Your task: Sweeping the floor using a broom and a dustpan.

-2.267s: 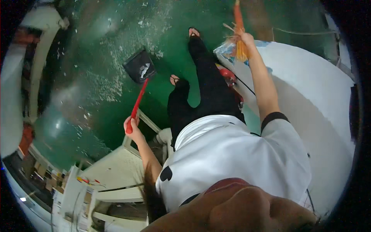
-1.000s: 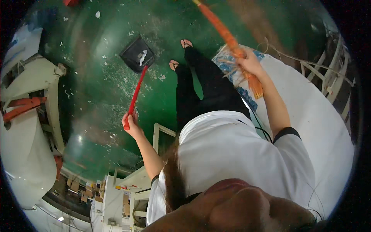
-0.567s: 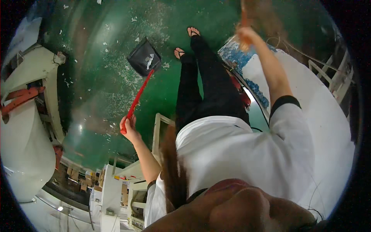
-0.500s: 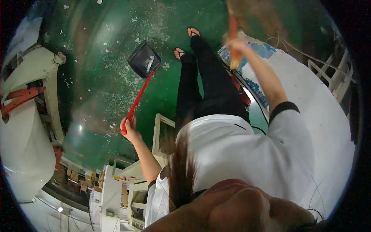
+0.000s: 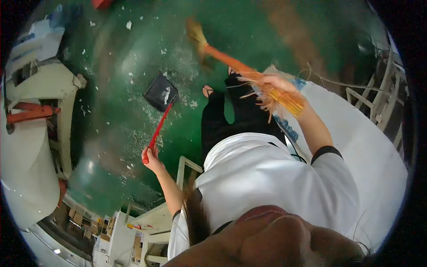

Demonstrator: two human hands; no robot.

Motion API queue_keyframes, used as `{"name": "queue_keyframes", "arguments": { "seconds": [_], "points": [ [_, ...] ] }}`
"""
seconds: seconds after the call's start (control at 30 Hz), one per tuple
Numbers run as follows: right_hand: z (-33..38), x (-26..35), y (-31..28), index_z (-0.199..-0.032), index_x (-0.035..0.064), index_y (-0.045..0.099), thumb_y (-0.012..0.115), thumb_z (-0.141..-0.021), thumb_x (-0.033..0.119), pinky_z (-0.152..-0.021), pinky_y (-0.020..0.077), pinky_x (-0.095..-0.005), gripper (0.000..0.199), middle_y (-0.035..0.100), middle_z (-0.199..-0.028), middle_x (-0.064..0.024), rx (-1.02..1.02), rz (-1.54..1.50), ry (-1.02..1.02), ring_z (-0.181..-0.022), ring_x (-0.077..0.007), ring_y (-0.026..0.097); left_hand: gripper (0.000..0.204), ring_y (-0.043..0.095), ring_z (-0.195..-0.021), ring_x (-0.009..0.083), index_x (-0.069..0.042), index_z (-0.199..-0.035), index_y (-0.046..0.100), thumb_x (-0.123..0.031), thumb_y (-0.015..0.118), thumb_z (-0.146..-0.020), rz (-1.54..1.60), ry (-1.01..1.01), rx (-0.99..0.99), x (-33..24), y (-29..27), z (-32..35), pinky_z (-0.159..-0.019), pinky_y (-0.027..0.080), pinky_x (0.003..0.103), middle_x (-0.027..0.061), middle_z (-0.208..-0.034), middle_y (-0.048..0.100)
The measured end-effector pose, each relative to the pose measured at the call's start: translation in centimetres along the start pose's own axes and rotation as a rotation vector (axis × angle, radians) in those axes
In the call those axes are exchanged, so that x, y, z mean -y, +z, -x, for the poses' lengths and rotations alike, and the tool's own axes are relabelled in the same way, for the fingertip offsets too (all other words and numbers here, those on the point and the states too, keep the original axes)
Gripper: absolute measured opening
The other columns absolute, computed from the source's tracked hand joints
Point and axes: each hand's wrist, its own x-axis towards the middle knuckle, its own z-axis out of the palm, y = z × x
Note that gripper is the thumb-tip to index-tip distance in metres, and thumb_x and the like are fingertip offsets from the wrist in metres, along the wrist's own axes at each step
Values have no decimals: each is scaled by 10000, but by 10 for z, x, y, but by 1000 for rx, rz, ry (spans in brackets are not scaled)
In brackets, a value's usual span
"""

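My left hand (image 5: 153,159) is closed round the end of the red handle of a dustpan (image 5: 156,95). The black pan rests on the green floor, with a crumpled white scrap (image 5: 166,95) inside it. On the right, my right hand (image 5: 280,86) grips an orange broom (image 5: 235,66) near its frayed, straw-coloured handle end. The broom's bristle head (image 5: 195,38) is smeared by motion and points up and left, beyond my feet. Whether the bristles touch the floor I cannot tell.
White flakes and scraps (image 5: 129,25) lie scattered over the green floor (image 5: 111,133). A large white roll (image 5: 364,133) stands close on my right, and another white roll (image 5: 31,164) sits in a machine frame on the left. A pale metal frame (image 5: 187,167) is beside my left arm.
The broom has swung across to the left, its head now beyond my feet. My right hand has lowered toward me. The dustpan has shifted slightly down and left in view, still held.
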Motion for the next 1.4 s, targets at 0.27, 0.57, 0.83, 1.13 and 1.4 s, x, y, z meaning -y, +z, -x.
{"name": "queue_keyframes", "arguments": {
  "seconds": [0.27, 0.57, 0.83, 1.13, 1.4],
  "points": [
    [-91, 4, -162, -1083, -22, 521, 588, -716, 155, -580, 459, -281, 413, 603, -830, -92, -406, -217, 391, -660, -167, 567, 195, 613, -795, 241, 38, -986, 471, -55, 496, -816, -13, -22, -25, -42, 96, -41, -682, 534, 287, 162, -910, 571],
    [-400, -92, -392, -928, 0, 610, 531, -738, 216, -641, 463, -325, 299, 616, -865, -127, -314, 449, 470, -755, -207, 581, 199, 611, -811, 249, 34, -1002, 469, -44, 496, -821, 47, -75, -178, -79, 278, -1, -710, 524, 307, 166, -931, 568],
    [-410, -48, -177, -1286, -90, 68, 579, -736, 301, -848, 416, -335, 846, 470, -1174, -215, 196, 507, 537, -1037, -309, 501, 233, 594, -867, 325, 56, -1018, 440, -53, 499, -821, 286, -105, -366, -82, 331, 46, -786, 506, 383, 206, -947, 553],
    [-370, 121, -207, -1199, -39, 376, 545, -731, 187, -742, 421, -296, 546, 538, -958, -136, 664, -33, 566, -855, -203, 518, 225, 591, -854, 296, 32, -1021, 469, -71, 505, -824, 313, -165, -526, -20, 315, 57, -761, 508, 350, 185, -951, 550],
    [-279, 131, -240, -1168, 10, 459, 555, -744, 177, -742, 420, -266, 465, 554, -956, -60, 416, 240, 412, -830, -136, 519, 226, 590, -852, 267, 47, -1003, 465, -53, 518, -808, 347, -137, -543, 44, 268, 75, -773, 505, 332, 174, -944, 544]
  ]
}}
